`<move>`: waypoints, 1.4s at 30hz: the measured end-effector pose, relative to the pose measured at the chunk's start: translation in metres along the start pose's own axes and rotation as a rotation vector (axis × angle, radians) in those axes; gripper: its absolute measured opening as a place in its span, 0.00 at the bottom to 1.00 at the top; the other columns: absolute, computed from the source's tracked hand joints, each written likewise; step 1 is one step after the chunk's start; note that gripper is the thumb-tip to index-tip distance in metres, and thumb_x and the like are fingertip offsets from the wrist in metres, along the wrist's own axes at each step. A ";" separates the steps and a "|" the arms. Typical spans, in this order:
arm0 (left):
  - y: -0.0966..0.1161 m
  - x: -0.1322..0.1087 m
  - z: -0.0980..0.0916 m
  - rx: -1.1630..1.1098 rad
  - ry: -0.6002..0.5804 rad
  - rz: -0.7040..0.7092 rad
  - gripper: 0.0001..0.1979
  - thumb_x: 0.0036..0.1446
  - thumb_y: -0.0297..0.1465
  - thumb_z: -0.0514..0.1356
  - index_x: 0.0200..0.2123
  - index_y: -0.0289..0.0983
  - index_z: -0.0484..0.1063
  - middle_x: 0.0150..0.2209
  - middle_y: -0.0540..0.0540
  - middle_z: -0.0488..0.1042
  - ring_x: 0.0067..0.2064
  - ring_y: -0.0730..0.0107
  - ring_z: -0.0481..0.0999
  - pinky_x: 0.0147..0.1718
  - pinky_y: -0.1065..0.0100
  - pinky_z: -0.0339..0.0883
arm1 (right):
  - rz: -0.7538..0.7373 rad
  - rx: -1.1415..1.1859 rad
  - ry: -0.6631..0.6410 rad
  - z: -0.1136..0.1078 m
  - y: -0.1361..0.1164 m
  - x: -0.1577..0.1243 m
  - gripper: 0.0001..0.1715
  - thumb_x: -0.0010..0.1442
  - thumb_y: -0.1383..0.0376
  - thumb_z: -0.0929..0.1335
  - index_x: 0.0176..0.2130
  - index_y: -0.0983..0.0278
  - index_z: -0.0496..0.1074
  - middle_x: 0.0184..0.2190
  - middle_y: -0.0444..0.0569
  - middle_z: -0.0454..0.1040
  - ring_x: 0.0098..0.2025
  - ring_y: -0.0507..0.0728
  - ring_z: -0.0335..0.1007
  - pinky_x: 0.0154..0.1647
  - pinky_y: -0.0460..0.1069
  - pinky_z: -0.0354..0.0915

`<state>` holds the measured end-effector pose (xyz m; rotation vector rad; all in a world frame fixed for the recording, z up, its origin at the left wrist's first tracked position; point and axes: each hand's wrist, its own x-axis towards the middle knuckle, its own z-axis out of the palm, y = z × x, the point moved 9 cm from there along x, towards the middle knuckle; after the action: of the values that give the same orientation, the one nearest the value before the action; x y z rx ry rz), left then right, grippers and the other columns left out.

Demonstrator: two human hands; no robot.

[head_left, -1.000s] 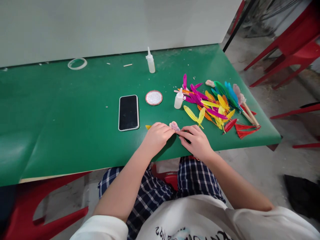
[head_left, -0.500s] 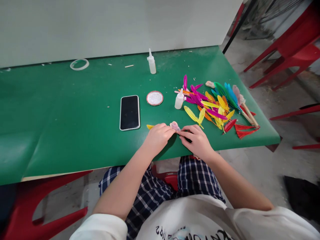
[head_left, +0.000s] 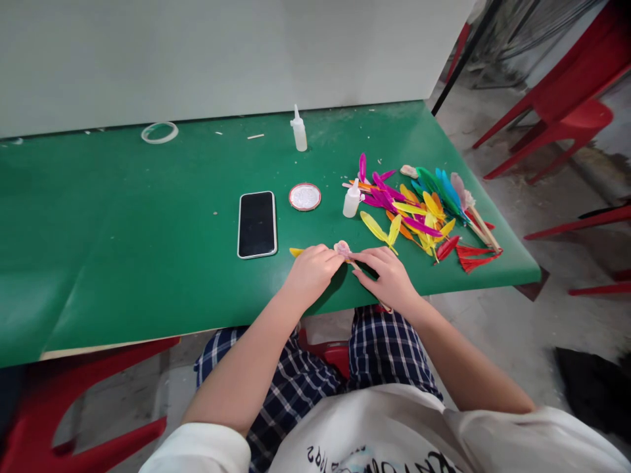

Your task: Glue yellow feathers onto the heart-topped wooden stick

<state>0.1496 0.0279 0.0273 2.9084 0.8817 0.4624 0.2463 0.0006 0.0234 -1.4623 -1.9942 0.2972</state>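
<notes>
At the table's near edge, my left hand [head_left: 315, 270] has its fingers closed in a pinch. A yellow feather [head_left: 296, 252] pokes out behind it on the left; its other end is hidden by the fingers. Between my fingertips is a small pale pink head piece [head_left: 342, 247], its details too small to make out. A thin wooden stick [head_left: 355, 266] runs from this piece down under my right hand [head_left: 387, 272]. My right index finger presses at the piece's lower edge, with the thumb below, around the stick. Both hands meet closely at the fingertips.
Ahead lie a phone [head_left: 257, 225], a round red-rimmed disc [head_left: 304, 196] and two dropper bottles, one near [head_left: 351, 201], one far [head_left: 300, 133]. Coloured feathers [head_left: 419, 210] and red tassels [head_left: 476, 257] spread to the right. A tape ring [head_left: 160, 133] lies far left.
My right fingers have shifted slightly at the pink piece, and more of the stick shows between index finger and thumb. The view has tilted a little; my left hand keeps its pinch.
</notes>
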 end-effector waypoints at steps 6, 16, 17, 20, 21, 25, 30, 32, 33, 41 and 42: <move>0.001 0.001 -0.002 -0.011 0.033 0.010 0.11 0.60 0.24 0.49 0.34 0.34 0.72 0.30 0.45 0.75 0.35 0.67 0.71 0.35 0.65 0.64 | -0.022 -0.014 -0.006 0.002 -0.002 0.000 0.15 0.57 0.66 0.64 0.45 0.56 0.73 0.38 0.49 0.72 0.40 0.57 0.66 0.43 0.55 0.67; 0.002 0.001 -0.002 0.005 0.043 0.008 0.09 0.59 0.23 0.51 0.33 0.34 0.71 0.31 0.46 0.76 0.35 0.66 0.71 0.34 0.65 0.62 | -0.036 -0.027 0.001 0.002 -0.004 0.000 0.15 0.57 0.68 0.64 0.44 0.57 0.74 0.38 0.48 0.72 0.40 0.56 0.64 0.43 0.54 0.67; 0.002 0.001 -0.002 0.008 0.037 0.006 0.09 0.59 0.23 0.51 0.33 0.34 0.71 0.31 0.46 0.76 0.35 0.66 0.71 0.33 0.65 0.62 | -0.039 -0.029 0.003 0.002 -0.004 0.001 0.15 0.57 0.68 0.64 0.44 0.57 0.74 0.38 0.48 0.72 0.40 0.56 0.64 0.43 0.54 0.67; 0.002 0.001 -0.002 0.014 0.029 -0.001 0.09 0.58 0.22 0.52 0.32 0.34 0.71 0.31 0.46 0.76 0.34 0.66 0.71 0.33 0.65 0.62 | -0.046 -0.033 0.004 0.002 -0.004 0.001 0.15 0.57 0.68 0.64 0.43 0.58 0.74 0.38 0.49 0.72 0.39 0.56 0.64 0.42 0.54 0.67; 0.001 0.001 -0.002 0.014 0.029 -0.003 0.09 0.58 0.22 0.52 0.32 0.34 0.71 0.31 0.46 0.76 0.34 0.66 0.71 0.33 0.65 0.62 | -0.046 -0.035 0.003 0.002 -0.005 0.001 0.15 0.57 0.68 0.64 0.43 0.58 0.74 0.38 0.49 0.72 0.39 0.56 0.64 0.42 0.53 0.67; 0.002 0.001 -0.002 0.018 0.024 -0.011 0.08 0.57 0.22 0.52 0.32 0.34 0.71 0.31 0.46 0.76 0.35 0.66 0.71 0.34 0.65 0.62 | -0.045 -0.041 0.004 0.002 -0.005 0.002 0.15 0.57 0.68 0.64 0.43 0.57 0.74 0.38 0.48 0.72 0.39 0.56 0.64 0.42 0.53 0.67; 0.000 0.001 0.000 0.029 -0.004 -0.028 0.10 0.57 0.21 0.51 0.34 0.34 0.72 0.31 0.46 0.76 0.35 0.66 0.71 0.34 0.65 0.62 | -0.046 -0.040 0.015 0.003 -0.004 0.001 0.15 0.57 0.68 0.64 0.42 0.57 0.75 0.37 0.49 0.72 0.38 0.56 0.63 0.41 0.53 0.66; 0.000 0.001 0.000 0.016 -0.001 -0.020 0.10 0.58 0.22 0.51 0.35 0.34 0.72 0.32 0.46 0.76 0.36 0.66 0.71 0.35 0.64 0.62 | -0.041 -0.030 0.012 0.003 -0.003 0.001 0.14 0.57 0.68 0.64 0.42 0.58 0.74 0.38 0.49 0.72 0.39 0.56 0.63 0.41 0.53 0.66; 0.000 0.001 -0.001 0.007 0.005 -0.012 0.10 0.58 0.22 0.51 0.36 0.34 0.72 0.32 0.46 0.76 0.36 0.66 0.71 0.36 0.64 0.62 | -0.037 -0.024 0.007 0.003 -0.003 0.002 0.14 0.57 0.68 0.64 0.42 0.58 0.74 0.38 0.49 0.72 0.39 0.56 0.64 0.42 0.53 0.66; -0.004 -0.001 -0.015 -0.028 0.094 -0.052 0.11 0.59 0.29 0.52 0.43 0.37 0.70 0.39 0.45 0.75 0.44 0.63 0.70 0.47 0.57 0.58 | -0.014 -0.019 -0.031 0.004 -0.001 0.002 0.17 0.57 0.68 0.63 0.47 0.61 0.69 0.39 0.50 0.72 0.41 0.57 0.64 0.43 0.53 0.63; -0.004 -0.001 -0.017 -0.025 0.106 -0.053 0.11 0.59 0.29 0.52 0.43 0.38 0.71 0.39 0.46 0.75 0.46 0.63 0.69 0.49 0.56 0.56 | -0.012 -0.024 -0.033 0.004 -0.001 0.002 0.17 0.57 0.68 0.63 0.47 0.61 0.69 0.39 0.50 0.72 0.40 0.57 0.64 0.43 0.53 0.63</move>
<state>0.1412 0.0305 0.0424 2.8527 0.9568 0.6242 0.2421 0.0033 0.0215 -1.4683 -2.0391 0.2950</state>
